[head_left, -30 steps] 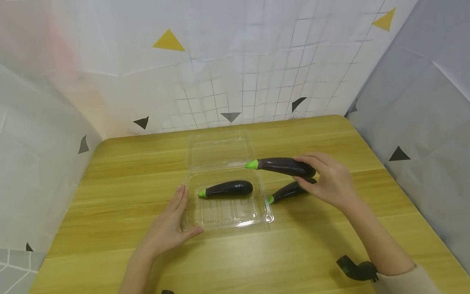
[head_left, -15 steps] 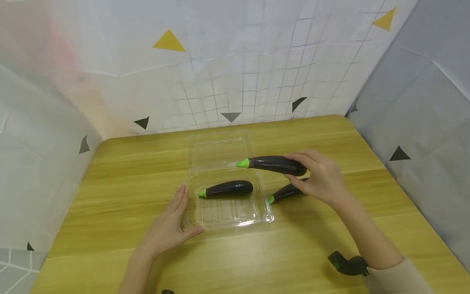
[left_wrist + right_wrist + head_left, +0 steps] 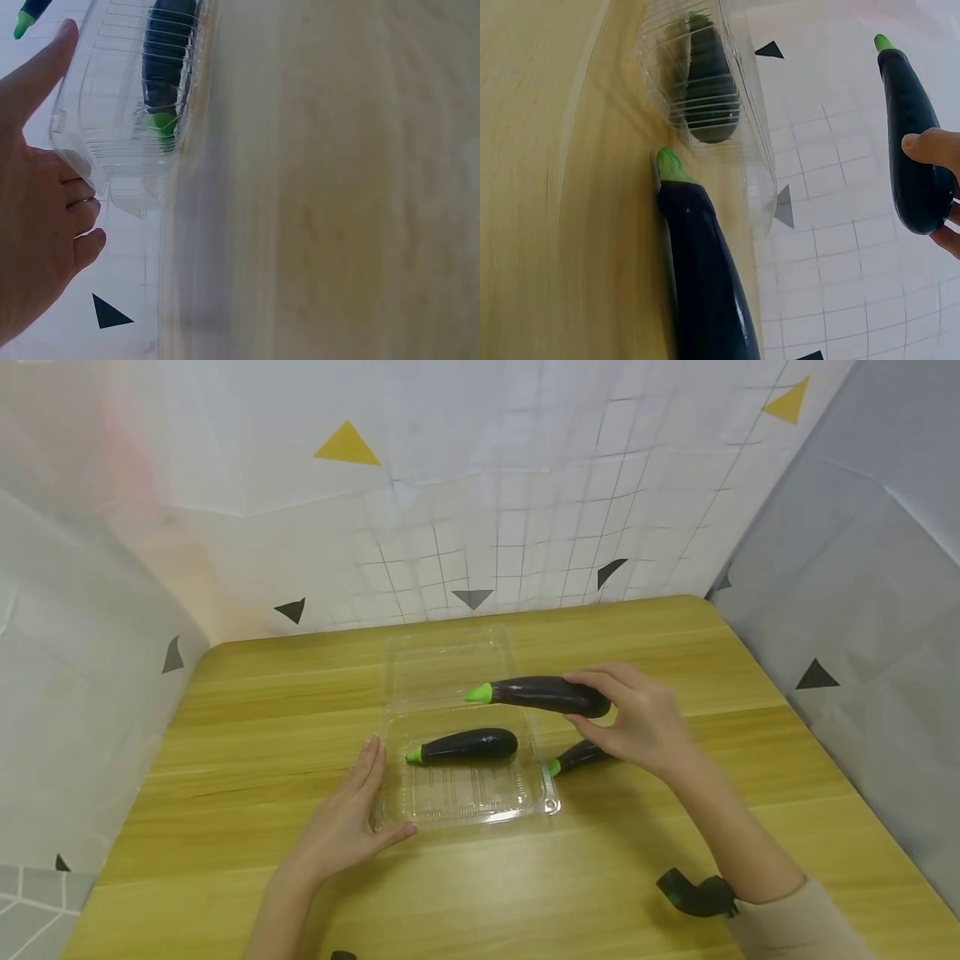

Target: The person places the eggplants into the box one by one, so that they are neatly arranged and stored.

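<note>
A dark purple eggplant with a green stem end (image 3: 543, 693) is gripped at its thick end by my right hand (image 3: 641, 718), raised over the right side of a clear plastic clamshell box (image 3: 450, 806). The right wrist view shows the thumb across this eggplant (image 3: 911, 127). Inside the box's base lies a second eggplant (image 3: 472, 744), stem toward the left. My left hand (image 3: 348, 818) rests at the box's left side, fingers along the edge and thumb out by the front corner. A third eggplant (image 3: 581, 756) lies on the table right of the box, partly hidden behind my right hand.
The box's lid (image 3: 450, 668) lies folded open toward the back of the wooden table (image 3: 247, 718). White papered walls (image 3: 420, 543) with triangular marks and grid lines enclose the table at the back and sides. A black curved device (image 3: 697, 893) sits at my right wrist.
My right hand has carried its eggplant leftward and slightly away from me, toward the box. More of the table eggplant is hidden by the hand. My left hand and the box have stayed put.
</note>
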### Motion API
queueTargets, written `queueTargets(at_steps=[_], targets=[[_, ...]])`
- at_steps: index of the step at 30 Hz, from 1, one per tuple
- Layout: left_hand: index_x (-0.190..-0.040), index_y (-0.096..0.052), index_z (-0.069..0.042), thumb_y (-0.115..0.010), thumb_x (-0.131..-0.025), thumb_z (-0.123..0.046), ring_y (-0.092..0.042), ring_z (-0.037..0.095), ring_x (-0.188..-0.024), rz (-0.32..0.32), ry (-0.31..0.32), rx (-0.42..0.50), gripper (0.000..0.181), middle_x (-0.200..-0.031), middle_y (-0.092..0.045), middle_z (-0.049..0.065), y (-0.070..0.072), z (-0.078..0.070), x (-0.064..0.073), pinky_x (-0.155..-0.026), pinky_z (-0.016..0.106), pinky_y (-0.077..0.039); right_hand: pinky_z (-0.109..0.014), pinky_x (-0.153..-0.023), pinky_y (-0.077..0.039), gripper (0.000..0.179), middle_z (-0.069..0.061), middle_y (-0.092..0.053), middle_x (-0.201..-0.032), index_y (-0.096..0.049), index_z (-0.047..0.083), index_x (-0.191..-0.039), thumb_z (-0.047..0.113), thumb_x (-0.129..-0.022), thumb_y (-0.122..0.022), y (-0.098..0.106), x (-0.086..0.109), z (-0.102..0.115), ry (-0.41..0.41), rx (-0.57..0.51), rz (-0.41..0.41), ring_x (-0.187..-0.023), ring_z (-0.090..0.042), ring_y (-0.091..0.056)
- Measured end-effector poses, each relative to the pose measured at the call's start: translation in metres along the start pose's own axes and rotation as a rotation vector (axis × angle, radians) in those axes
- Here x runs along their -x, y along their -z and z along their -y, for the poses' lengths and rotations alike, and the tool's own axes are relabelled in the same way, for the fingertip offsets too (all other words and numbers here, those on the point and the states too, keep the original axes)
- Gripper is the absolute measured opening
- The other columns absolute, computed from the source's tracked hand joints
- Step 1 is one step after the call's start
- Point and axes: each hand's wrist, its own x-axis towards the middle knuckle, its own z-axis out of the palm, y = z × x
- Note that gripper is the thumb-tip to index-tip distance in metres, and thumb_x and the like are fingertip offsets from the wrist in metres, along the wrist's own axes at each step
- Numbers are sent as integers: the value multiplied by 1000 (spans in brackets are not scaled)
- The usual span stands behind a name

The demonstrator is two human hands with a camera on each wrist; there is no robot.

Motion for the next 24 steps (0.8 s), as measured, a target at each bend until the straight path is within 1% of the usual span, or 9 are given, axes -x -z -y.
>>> queueTargets(at_steps=[6, 10, 13, 18, 24], targets=[[-155, -4, -7, -64, -80, -65, -6, 28, -146, -1, -3, 2, 112, -162, 2, 7, -1, -1, 0, -110, 52, -26, -38, -65, -57, 52, -7, -68, -104, -69, 11, -113, 17, -64, -87, -4, -2, 4, 2, -21, 7, -92, -25, -66], [-155, -4, -7, -64, -80, -64, -7, 29, -146, 2, -1, 7, 112, -161, 3, 7, -1, -1, 0, -110, 54, -26, -37, -66, -57, 52, -6, -68, -103, -69, 12, -112, 17, -64, -87, -7, -5, 8, 4, -29, 11, -92, -25, -66], [-155, -4, -7, -65, -80, -64, -6, 29, -146, 3, 1, 13, 112, -162, 3, 7, 0, 0, 0, -110, 54, -26, -37, -68, -57, 52, -6, -68, -103, -69, 11, -112, 16, -64, -87, -11, -7, 11, 17, -49, 14, -92, -24, -66], [-154, -3, -7, -66, -80, -64, -3, 25, -147, 3, 0, 20, 113, -161, 4, 5, 0, 0, 0, -113, 49, -21, -37, -71, -57, 51, -5, -68, -103, -70, 10, -110, 16, -62, -88, -20, -11, 18, 42, -80, 12, -92, -23, -66], [-154, -3, -7, -65, -80, -64, -4, 25, -147, 2, 0, 18, 113, -161, 4, 5, 0, -1, 0, -113, 49, -22, -37, -73, -57, 51, -6, -69, -103, -70, 10, -108, 18, -62, -89, -29, -14, 25, 59, -89, 24, -93, -24, -66]])
